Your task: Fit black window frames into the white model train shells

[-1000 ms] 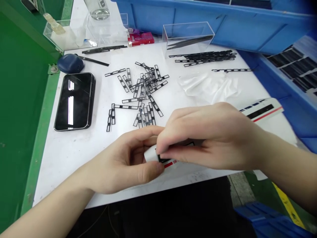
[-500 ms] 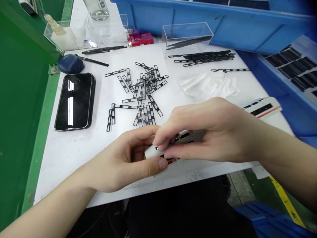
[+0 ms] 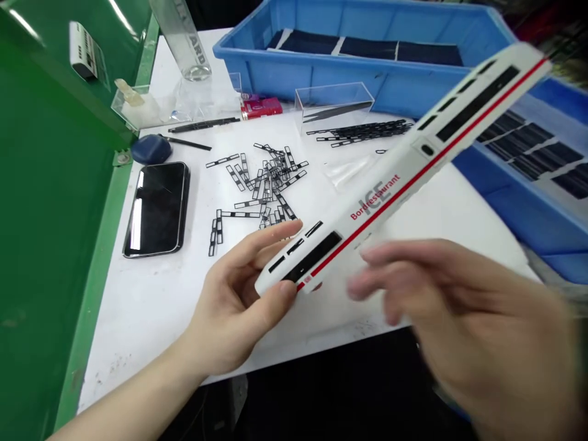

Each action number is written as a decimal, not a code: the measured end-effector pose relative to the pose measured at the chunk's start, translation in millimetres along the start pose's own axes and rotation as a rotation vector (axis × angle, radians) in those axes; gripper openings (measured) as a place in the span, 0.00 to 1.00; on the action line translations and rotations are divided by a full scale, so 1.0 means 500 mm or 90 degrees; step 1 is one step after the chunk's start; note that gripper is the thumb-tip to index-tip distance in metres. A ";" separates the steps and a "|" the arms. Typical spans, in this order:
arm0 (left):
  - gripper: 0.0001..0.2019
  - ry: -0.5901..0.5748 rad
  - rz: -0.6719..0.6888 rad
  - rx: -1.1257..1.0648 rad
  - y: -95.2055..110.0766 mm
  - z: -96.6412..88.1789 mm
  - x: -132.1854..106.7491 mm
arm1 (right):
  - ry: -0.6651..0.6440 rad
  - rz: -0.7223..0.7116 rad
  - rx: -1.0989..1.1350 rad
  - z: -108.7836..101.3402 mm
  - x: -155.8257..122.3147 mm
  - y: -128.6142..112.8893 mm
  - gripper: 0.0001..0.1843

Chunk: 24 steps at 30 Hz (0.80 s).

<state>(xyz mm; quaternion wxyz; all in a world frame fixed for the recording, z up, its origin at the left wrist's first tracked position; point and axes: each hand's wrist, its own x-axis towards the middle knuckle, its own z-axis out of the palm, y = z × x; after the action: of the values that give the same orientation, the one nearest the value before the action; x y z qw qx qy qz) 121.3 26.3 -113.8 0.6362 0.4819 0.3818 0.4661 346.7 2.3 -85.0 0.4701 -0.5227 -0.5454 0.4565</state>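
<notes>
My left hand (image 3: 239, 294) grips the near end of a long white model train shell (image 3: 404, 159) with a red stripe, black windows and the word "Bordrestaurant". The shell slants up and away to the right, above the white table (image 3: 151, 294). My right hand (image 3: 450, 306) hovers just below and right of the shell, blurred by motion, fingers loosely spread, with nothing seen in it. A heap of small black window-frame strips (image 3: 266, 184) lies on the table beyond my left hand.
A black phone (image 3: 158, 207) lies at the left, with a dark blue case (image 3: 150, 148) behind it. A clear box with tweezers (image 3: 333, 104), more black strips (image 3: 362, 130), a red pack (image 3: 261, 107) and blue bins (image 3: 367, 67) stand at the back and right. A green panel (image 3: 50, 184) bounds the left.
The train shell has been lifted off the table and tilted up to the right. My right hand has let go of it and moved down and right. The view has shifted.
</notes>
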 end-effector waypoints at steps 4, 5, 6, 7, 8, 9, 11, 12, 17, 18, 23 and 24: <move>0.23 0.018 0.058 0.040 0.003 0.005 -0.002 | 0.036 0.102 0.171 0.073 0.020 0.001 0.21; 0.23 0.023 0.071 0.050 0.004 0.007 -0.003 | 0.029 0.120 0.217 0.083 0.024 0.002 0.24; 0.23 0.031 0.084 0.061 0.005 0.008 -0.004 | 0.019 0.133 0.251 0.090 0.026 0.003 0.25; 0.23 0.040 0.098 0.071 0.005 0.009 -0.006 | 0.004 0.141 0.275 0.095 0.028 0.003 0.26; 0.23 0.049 0.111 0.078 0.003 0.010 -0.007 | -0.015 0.147 0.293 0.098 0.029 0.004 0.27; 0.23 0.057 0.122 0.078 0.001 0.011 -0.008 | -0.032 0.152 0.308 0.099 0.031 0.003 0.29; 0.25 0.062 0.131 0.071 -0.004 0.013 -0.010 | -0.067 0.164 0.329 0.100 0.035 0.003 0.31; 0.26 0.060 0.131 0.066 -0.007 0.014 -0.010 | -0.085 0.169 0.331 0.099 0.037 0.004 0.30; 0.29 0.039 0.132 0.044 -0.013 0.013 -0.010 | -0.111 0.129 0.326 0.088 0.048 0.018 0.24; 0.30 0.039 0.133 0.046 -0.013 0.012 -0.010 | -0.111 0.123 0.326 0.086 0.049 0.021 0.24; 0.32 0.033 0.132 0.052 -0.008 0.014 -0.009 | -0.115 0.117 0.327 0.088 0.050 0.025 0.24; 0.33 0.030 0.133 0.052 -0.007 0.015 -0.009 | -0.117 0.116 0.331 0.089 0.050 0.025 0.24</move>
<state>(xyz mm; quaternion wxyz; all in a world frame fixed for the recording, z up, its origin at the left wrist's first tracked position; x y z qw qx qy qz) 127.8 19.7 -115.2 0.5546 0.5334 0.3629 0.5255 304.1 27.5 -102.7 0.4942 -0.3878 -0.4013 0.6665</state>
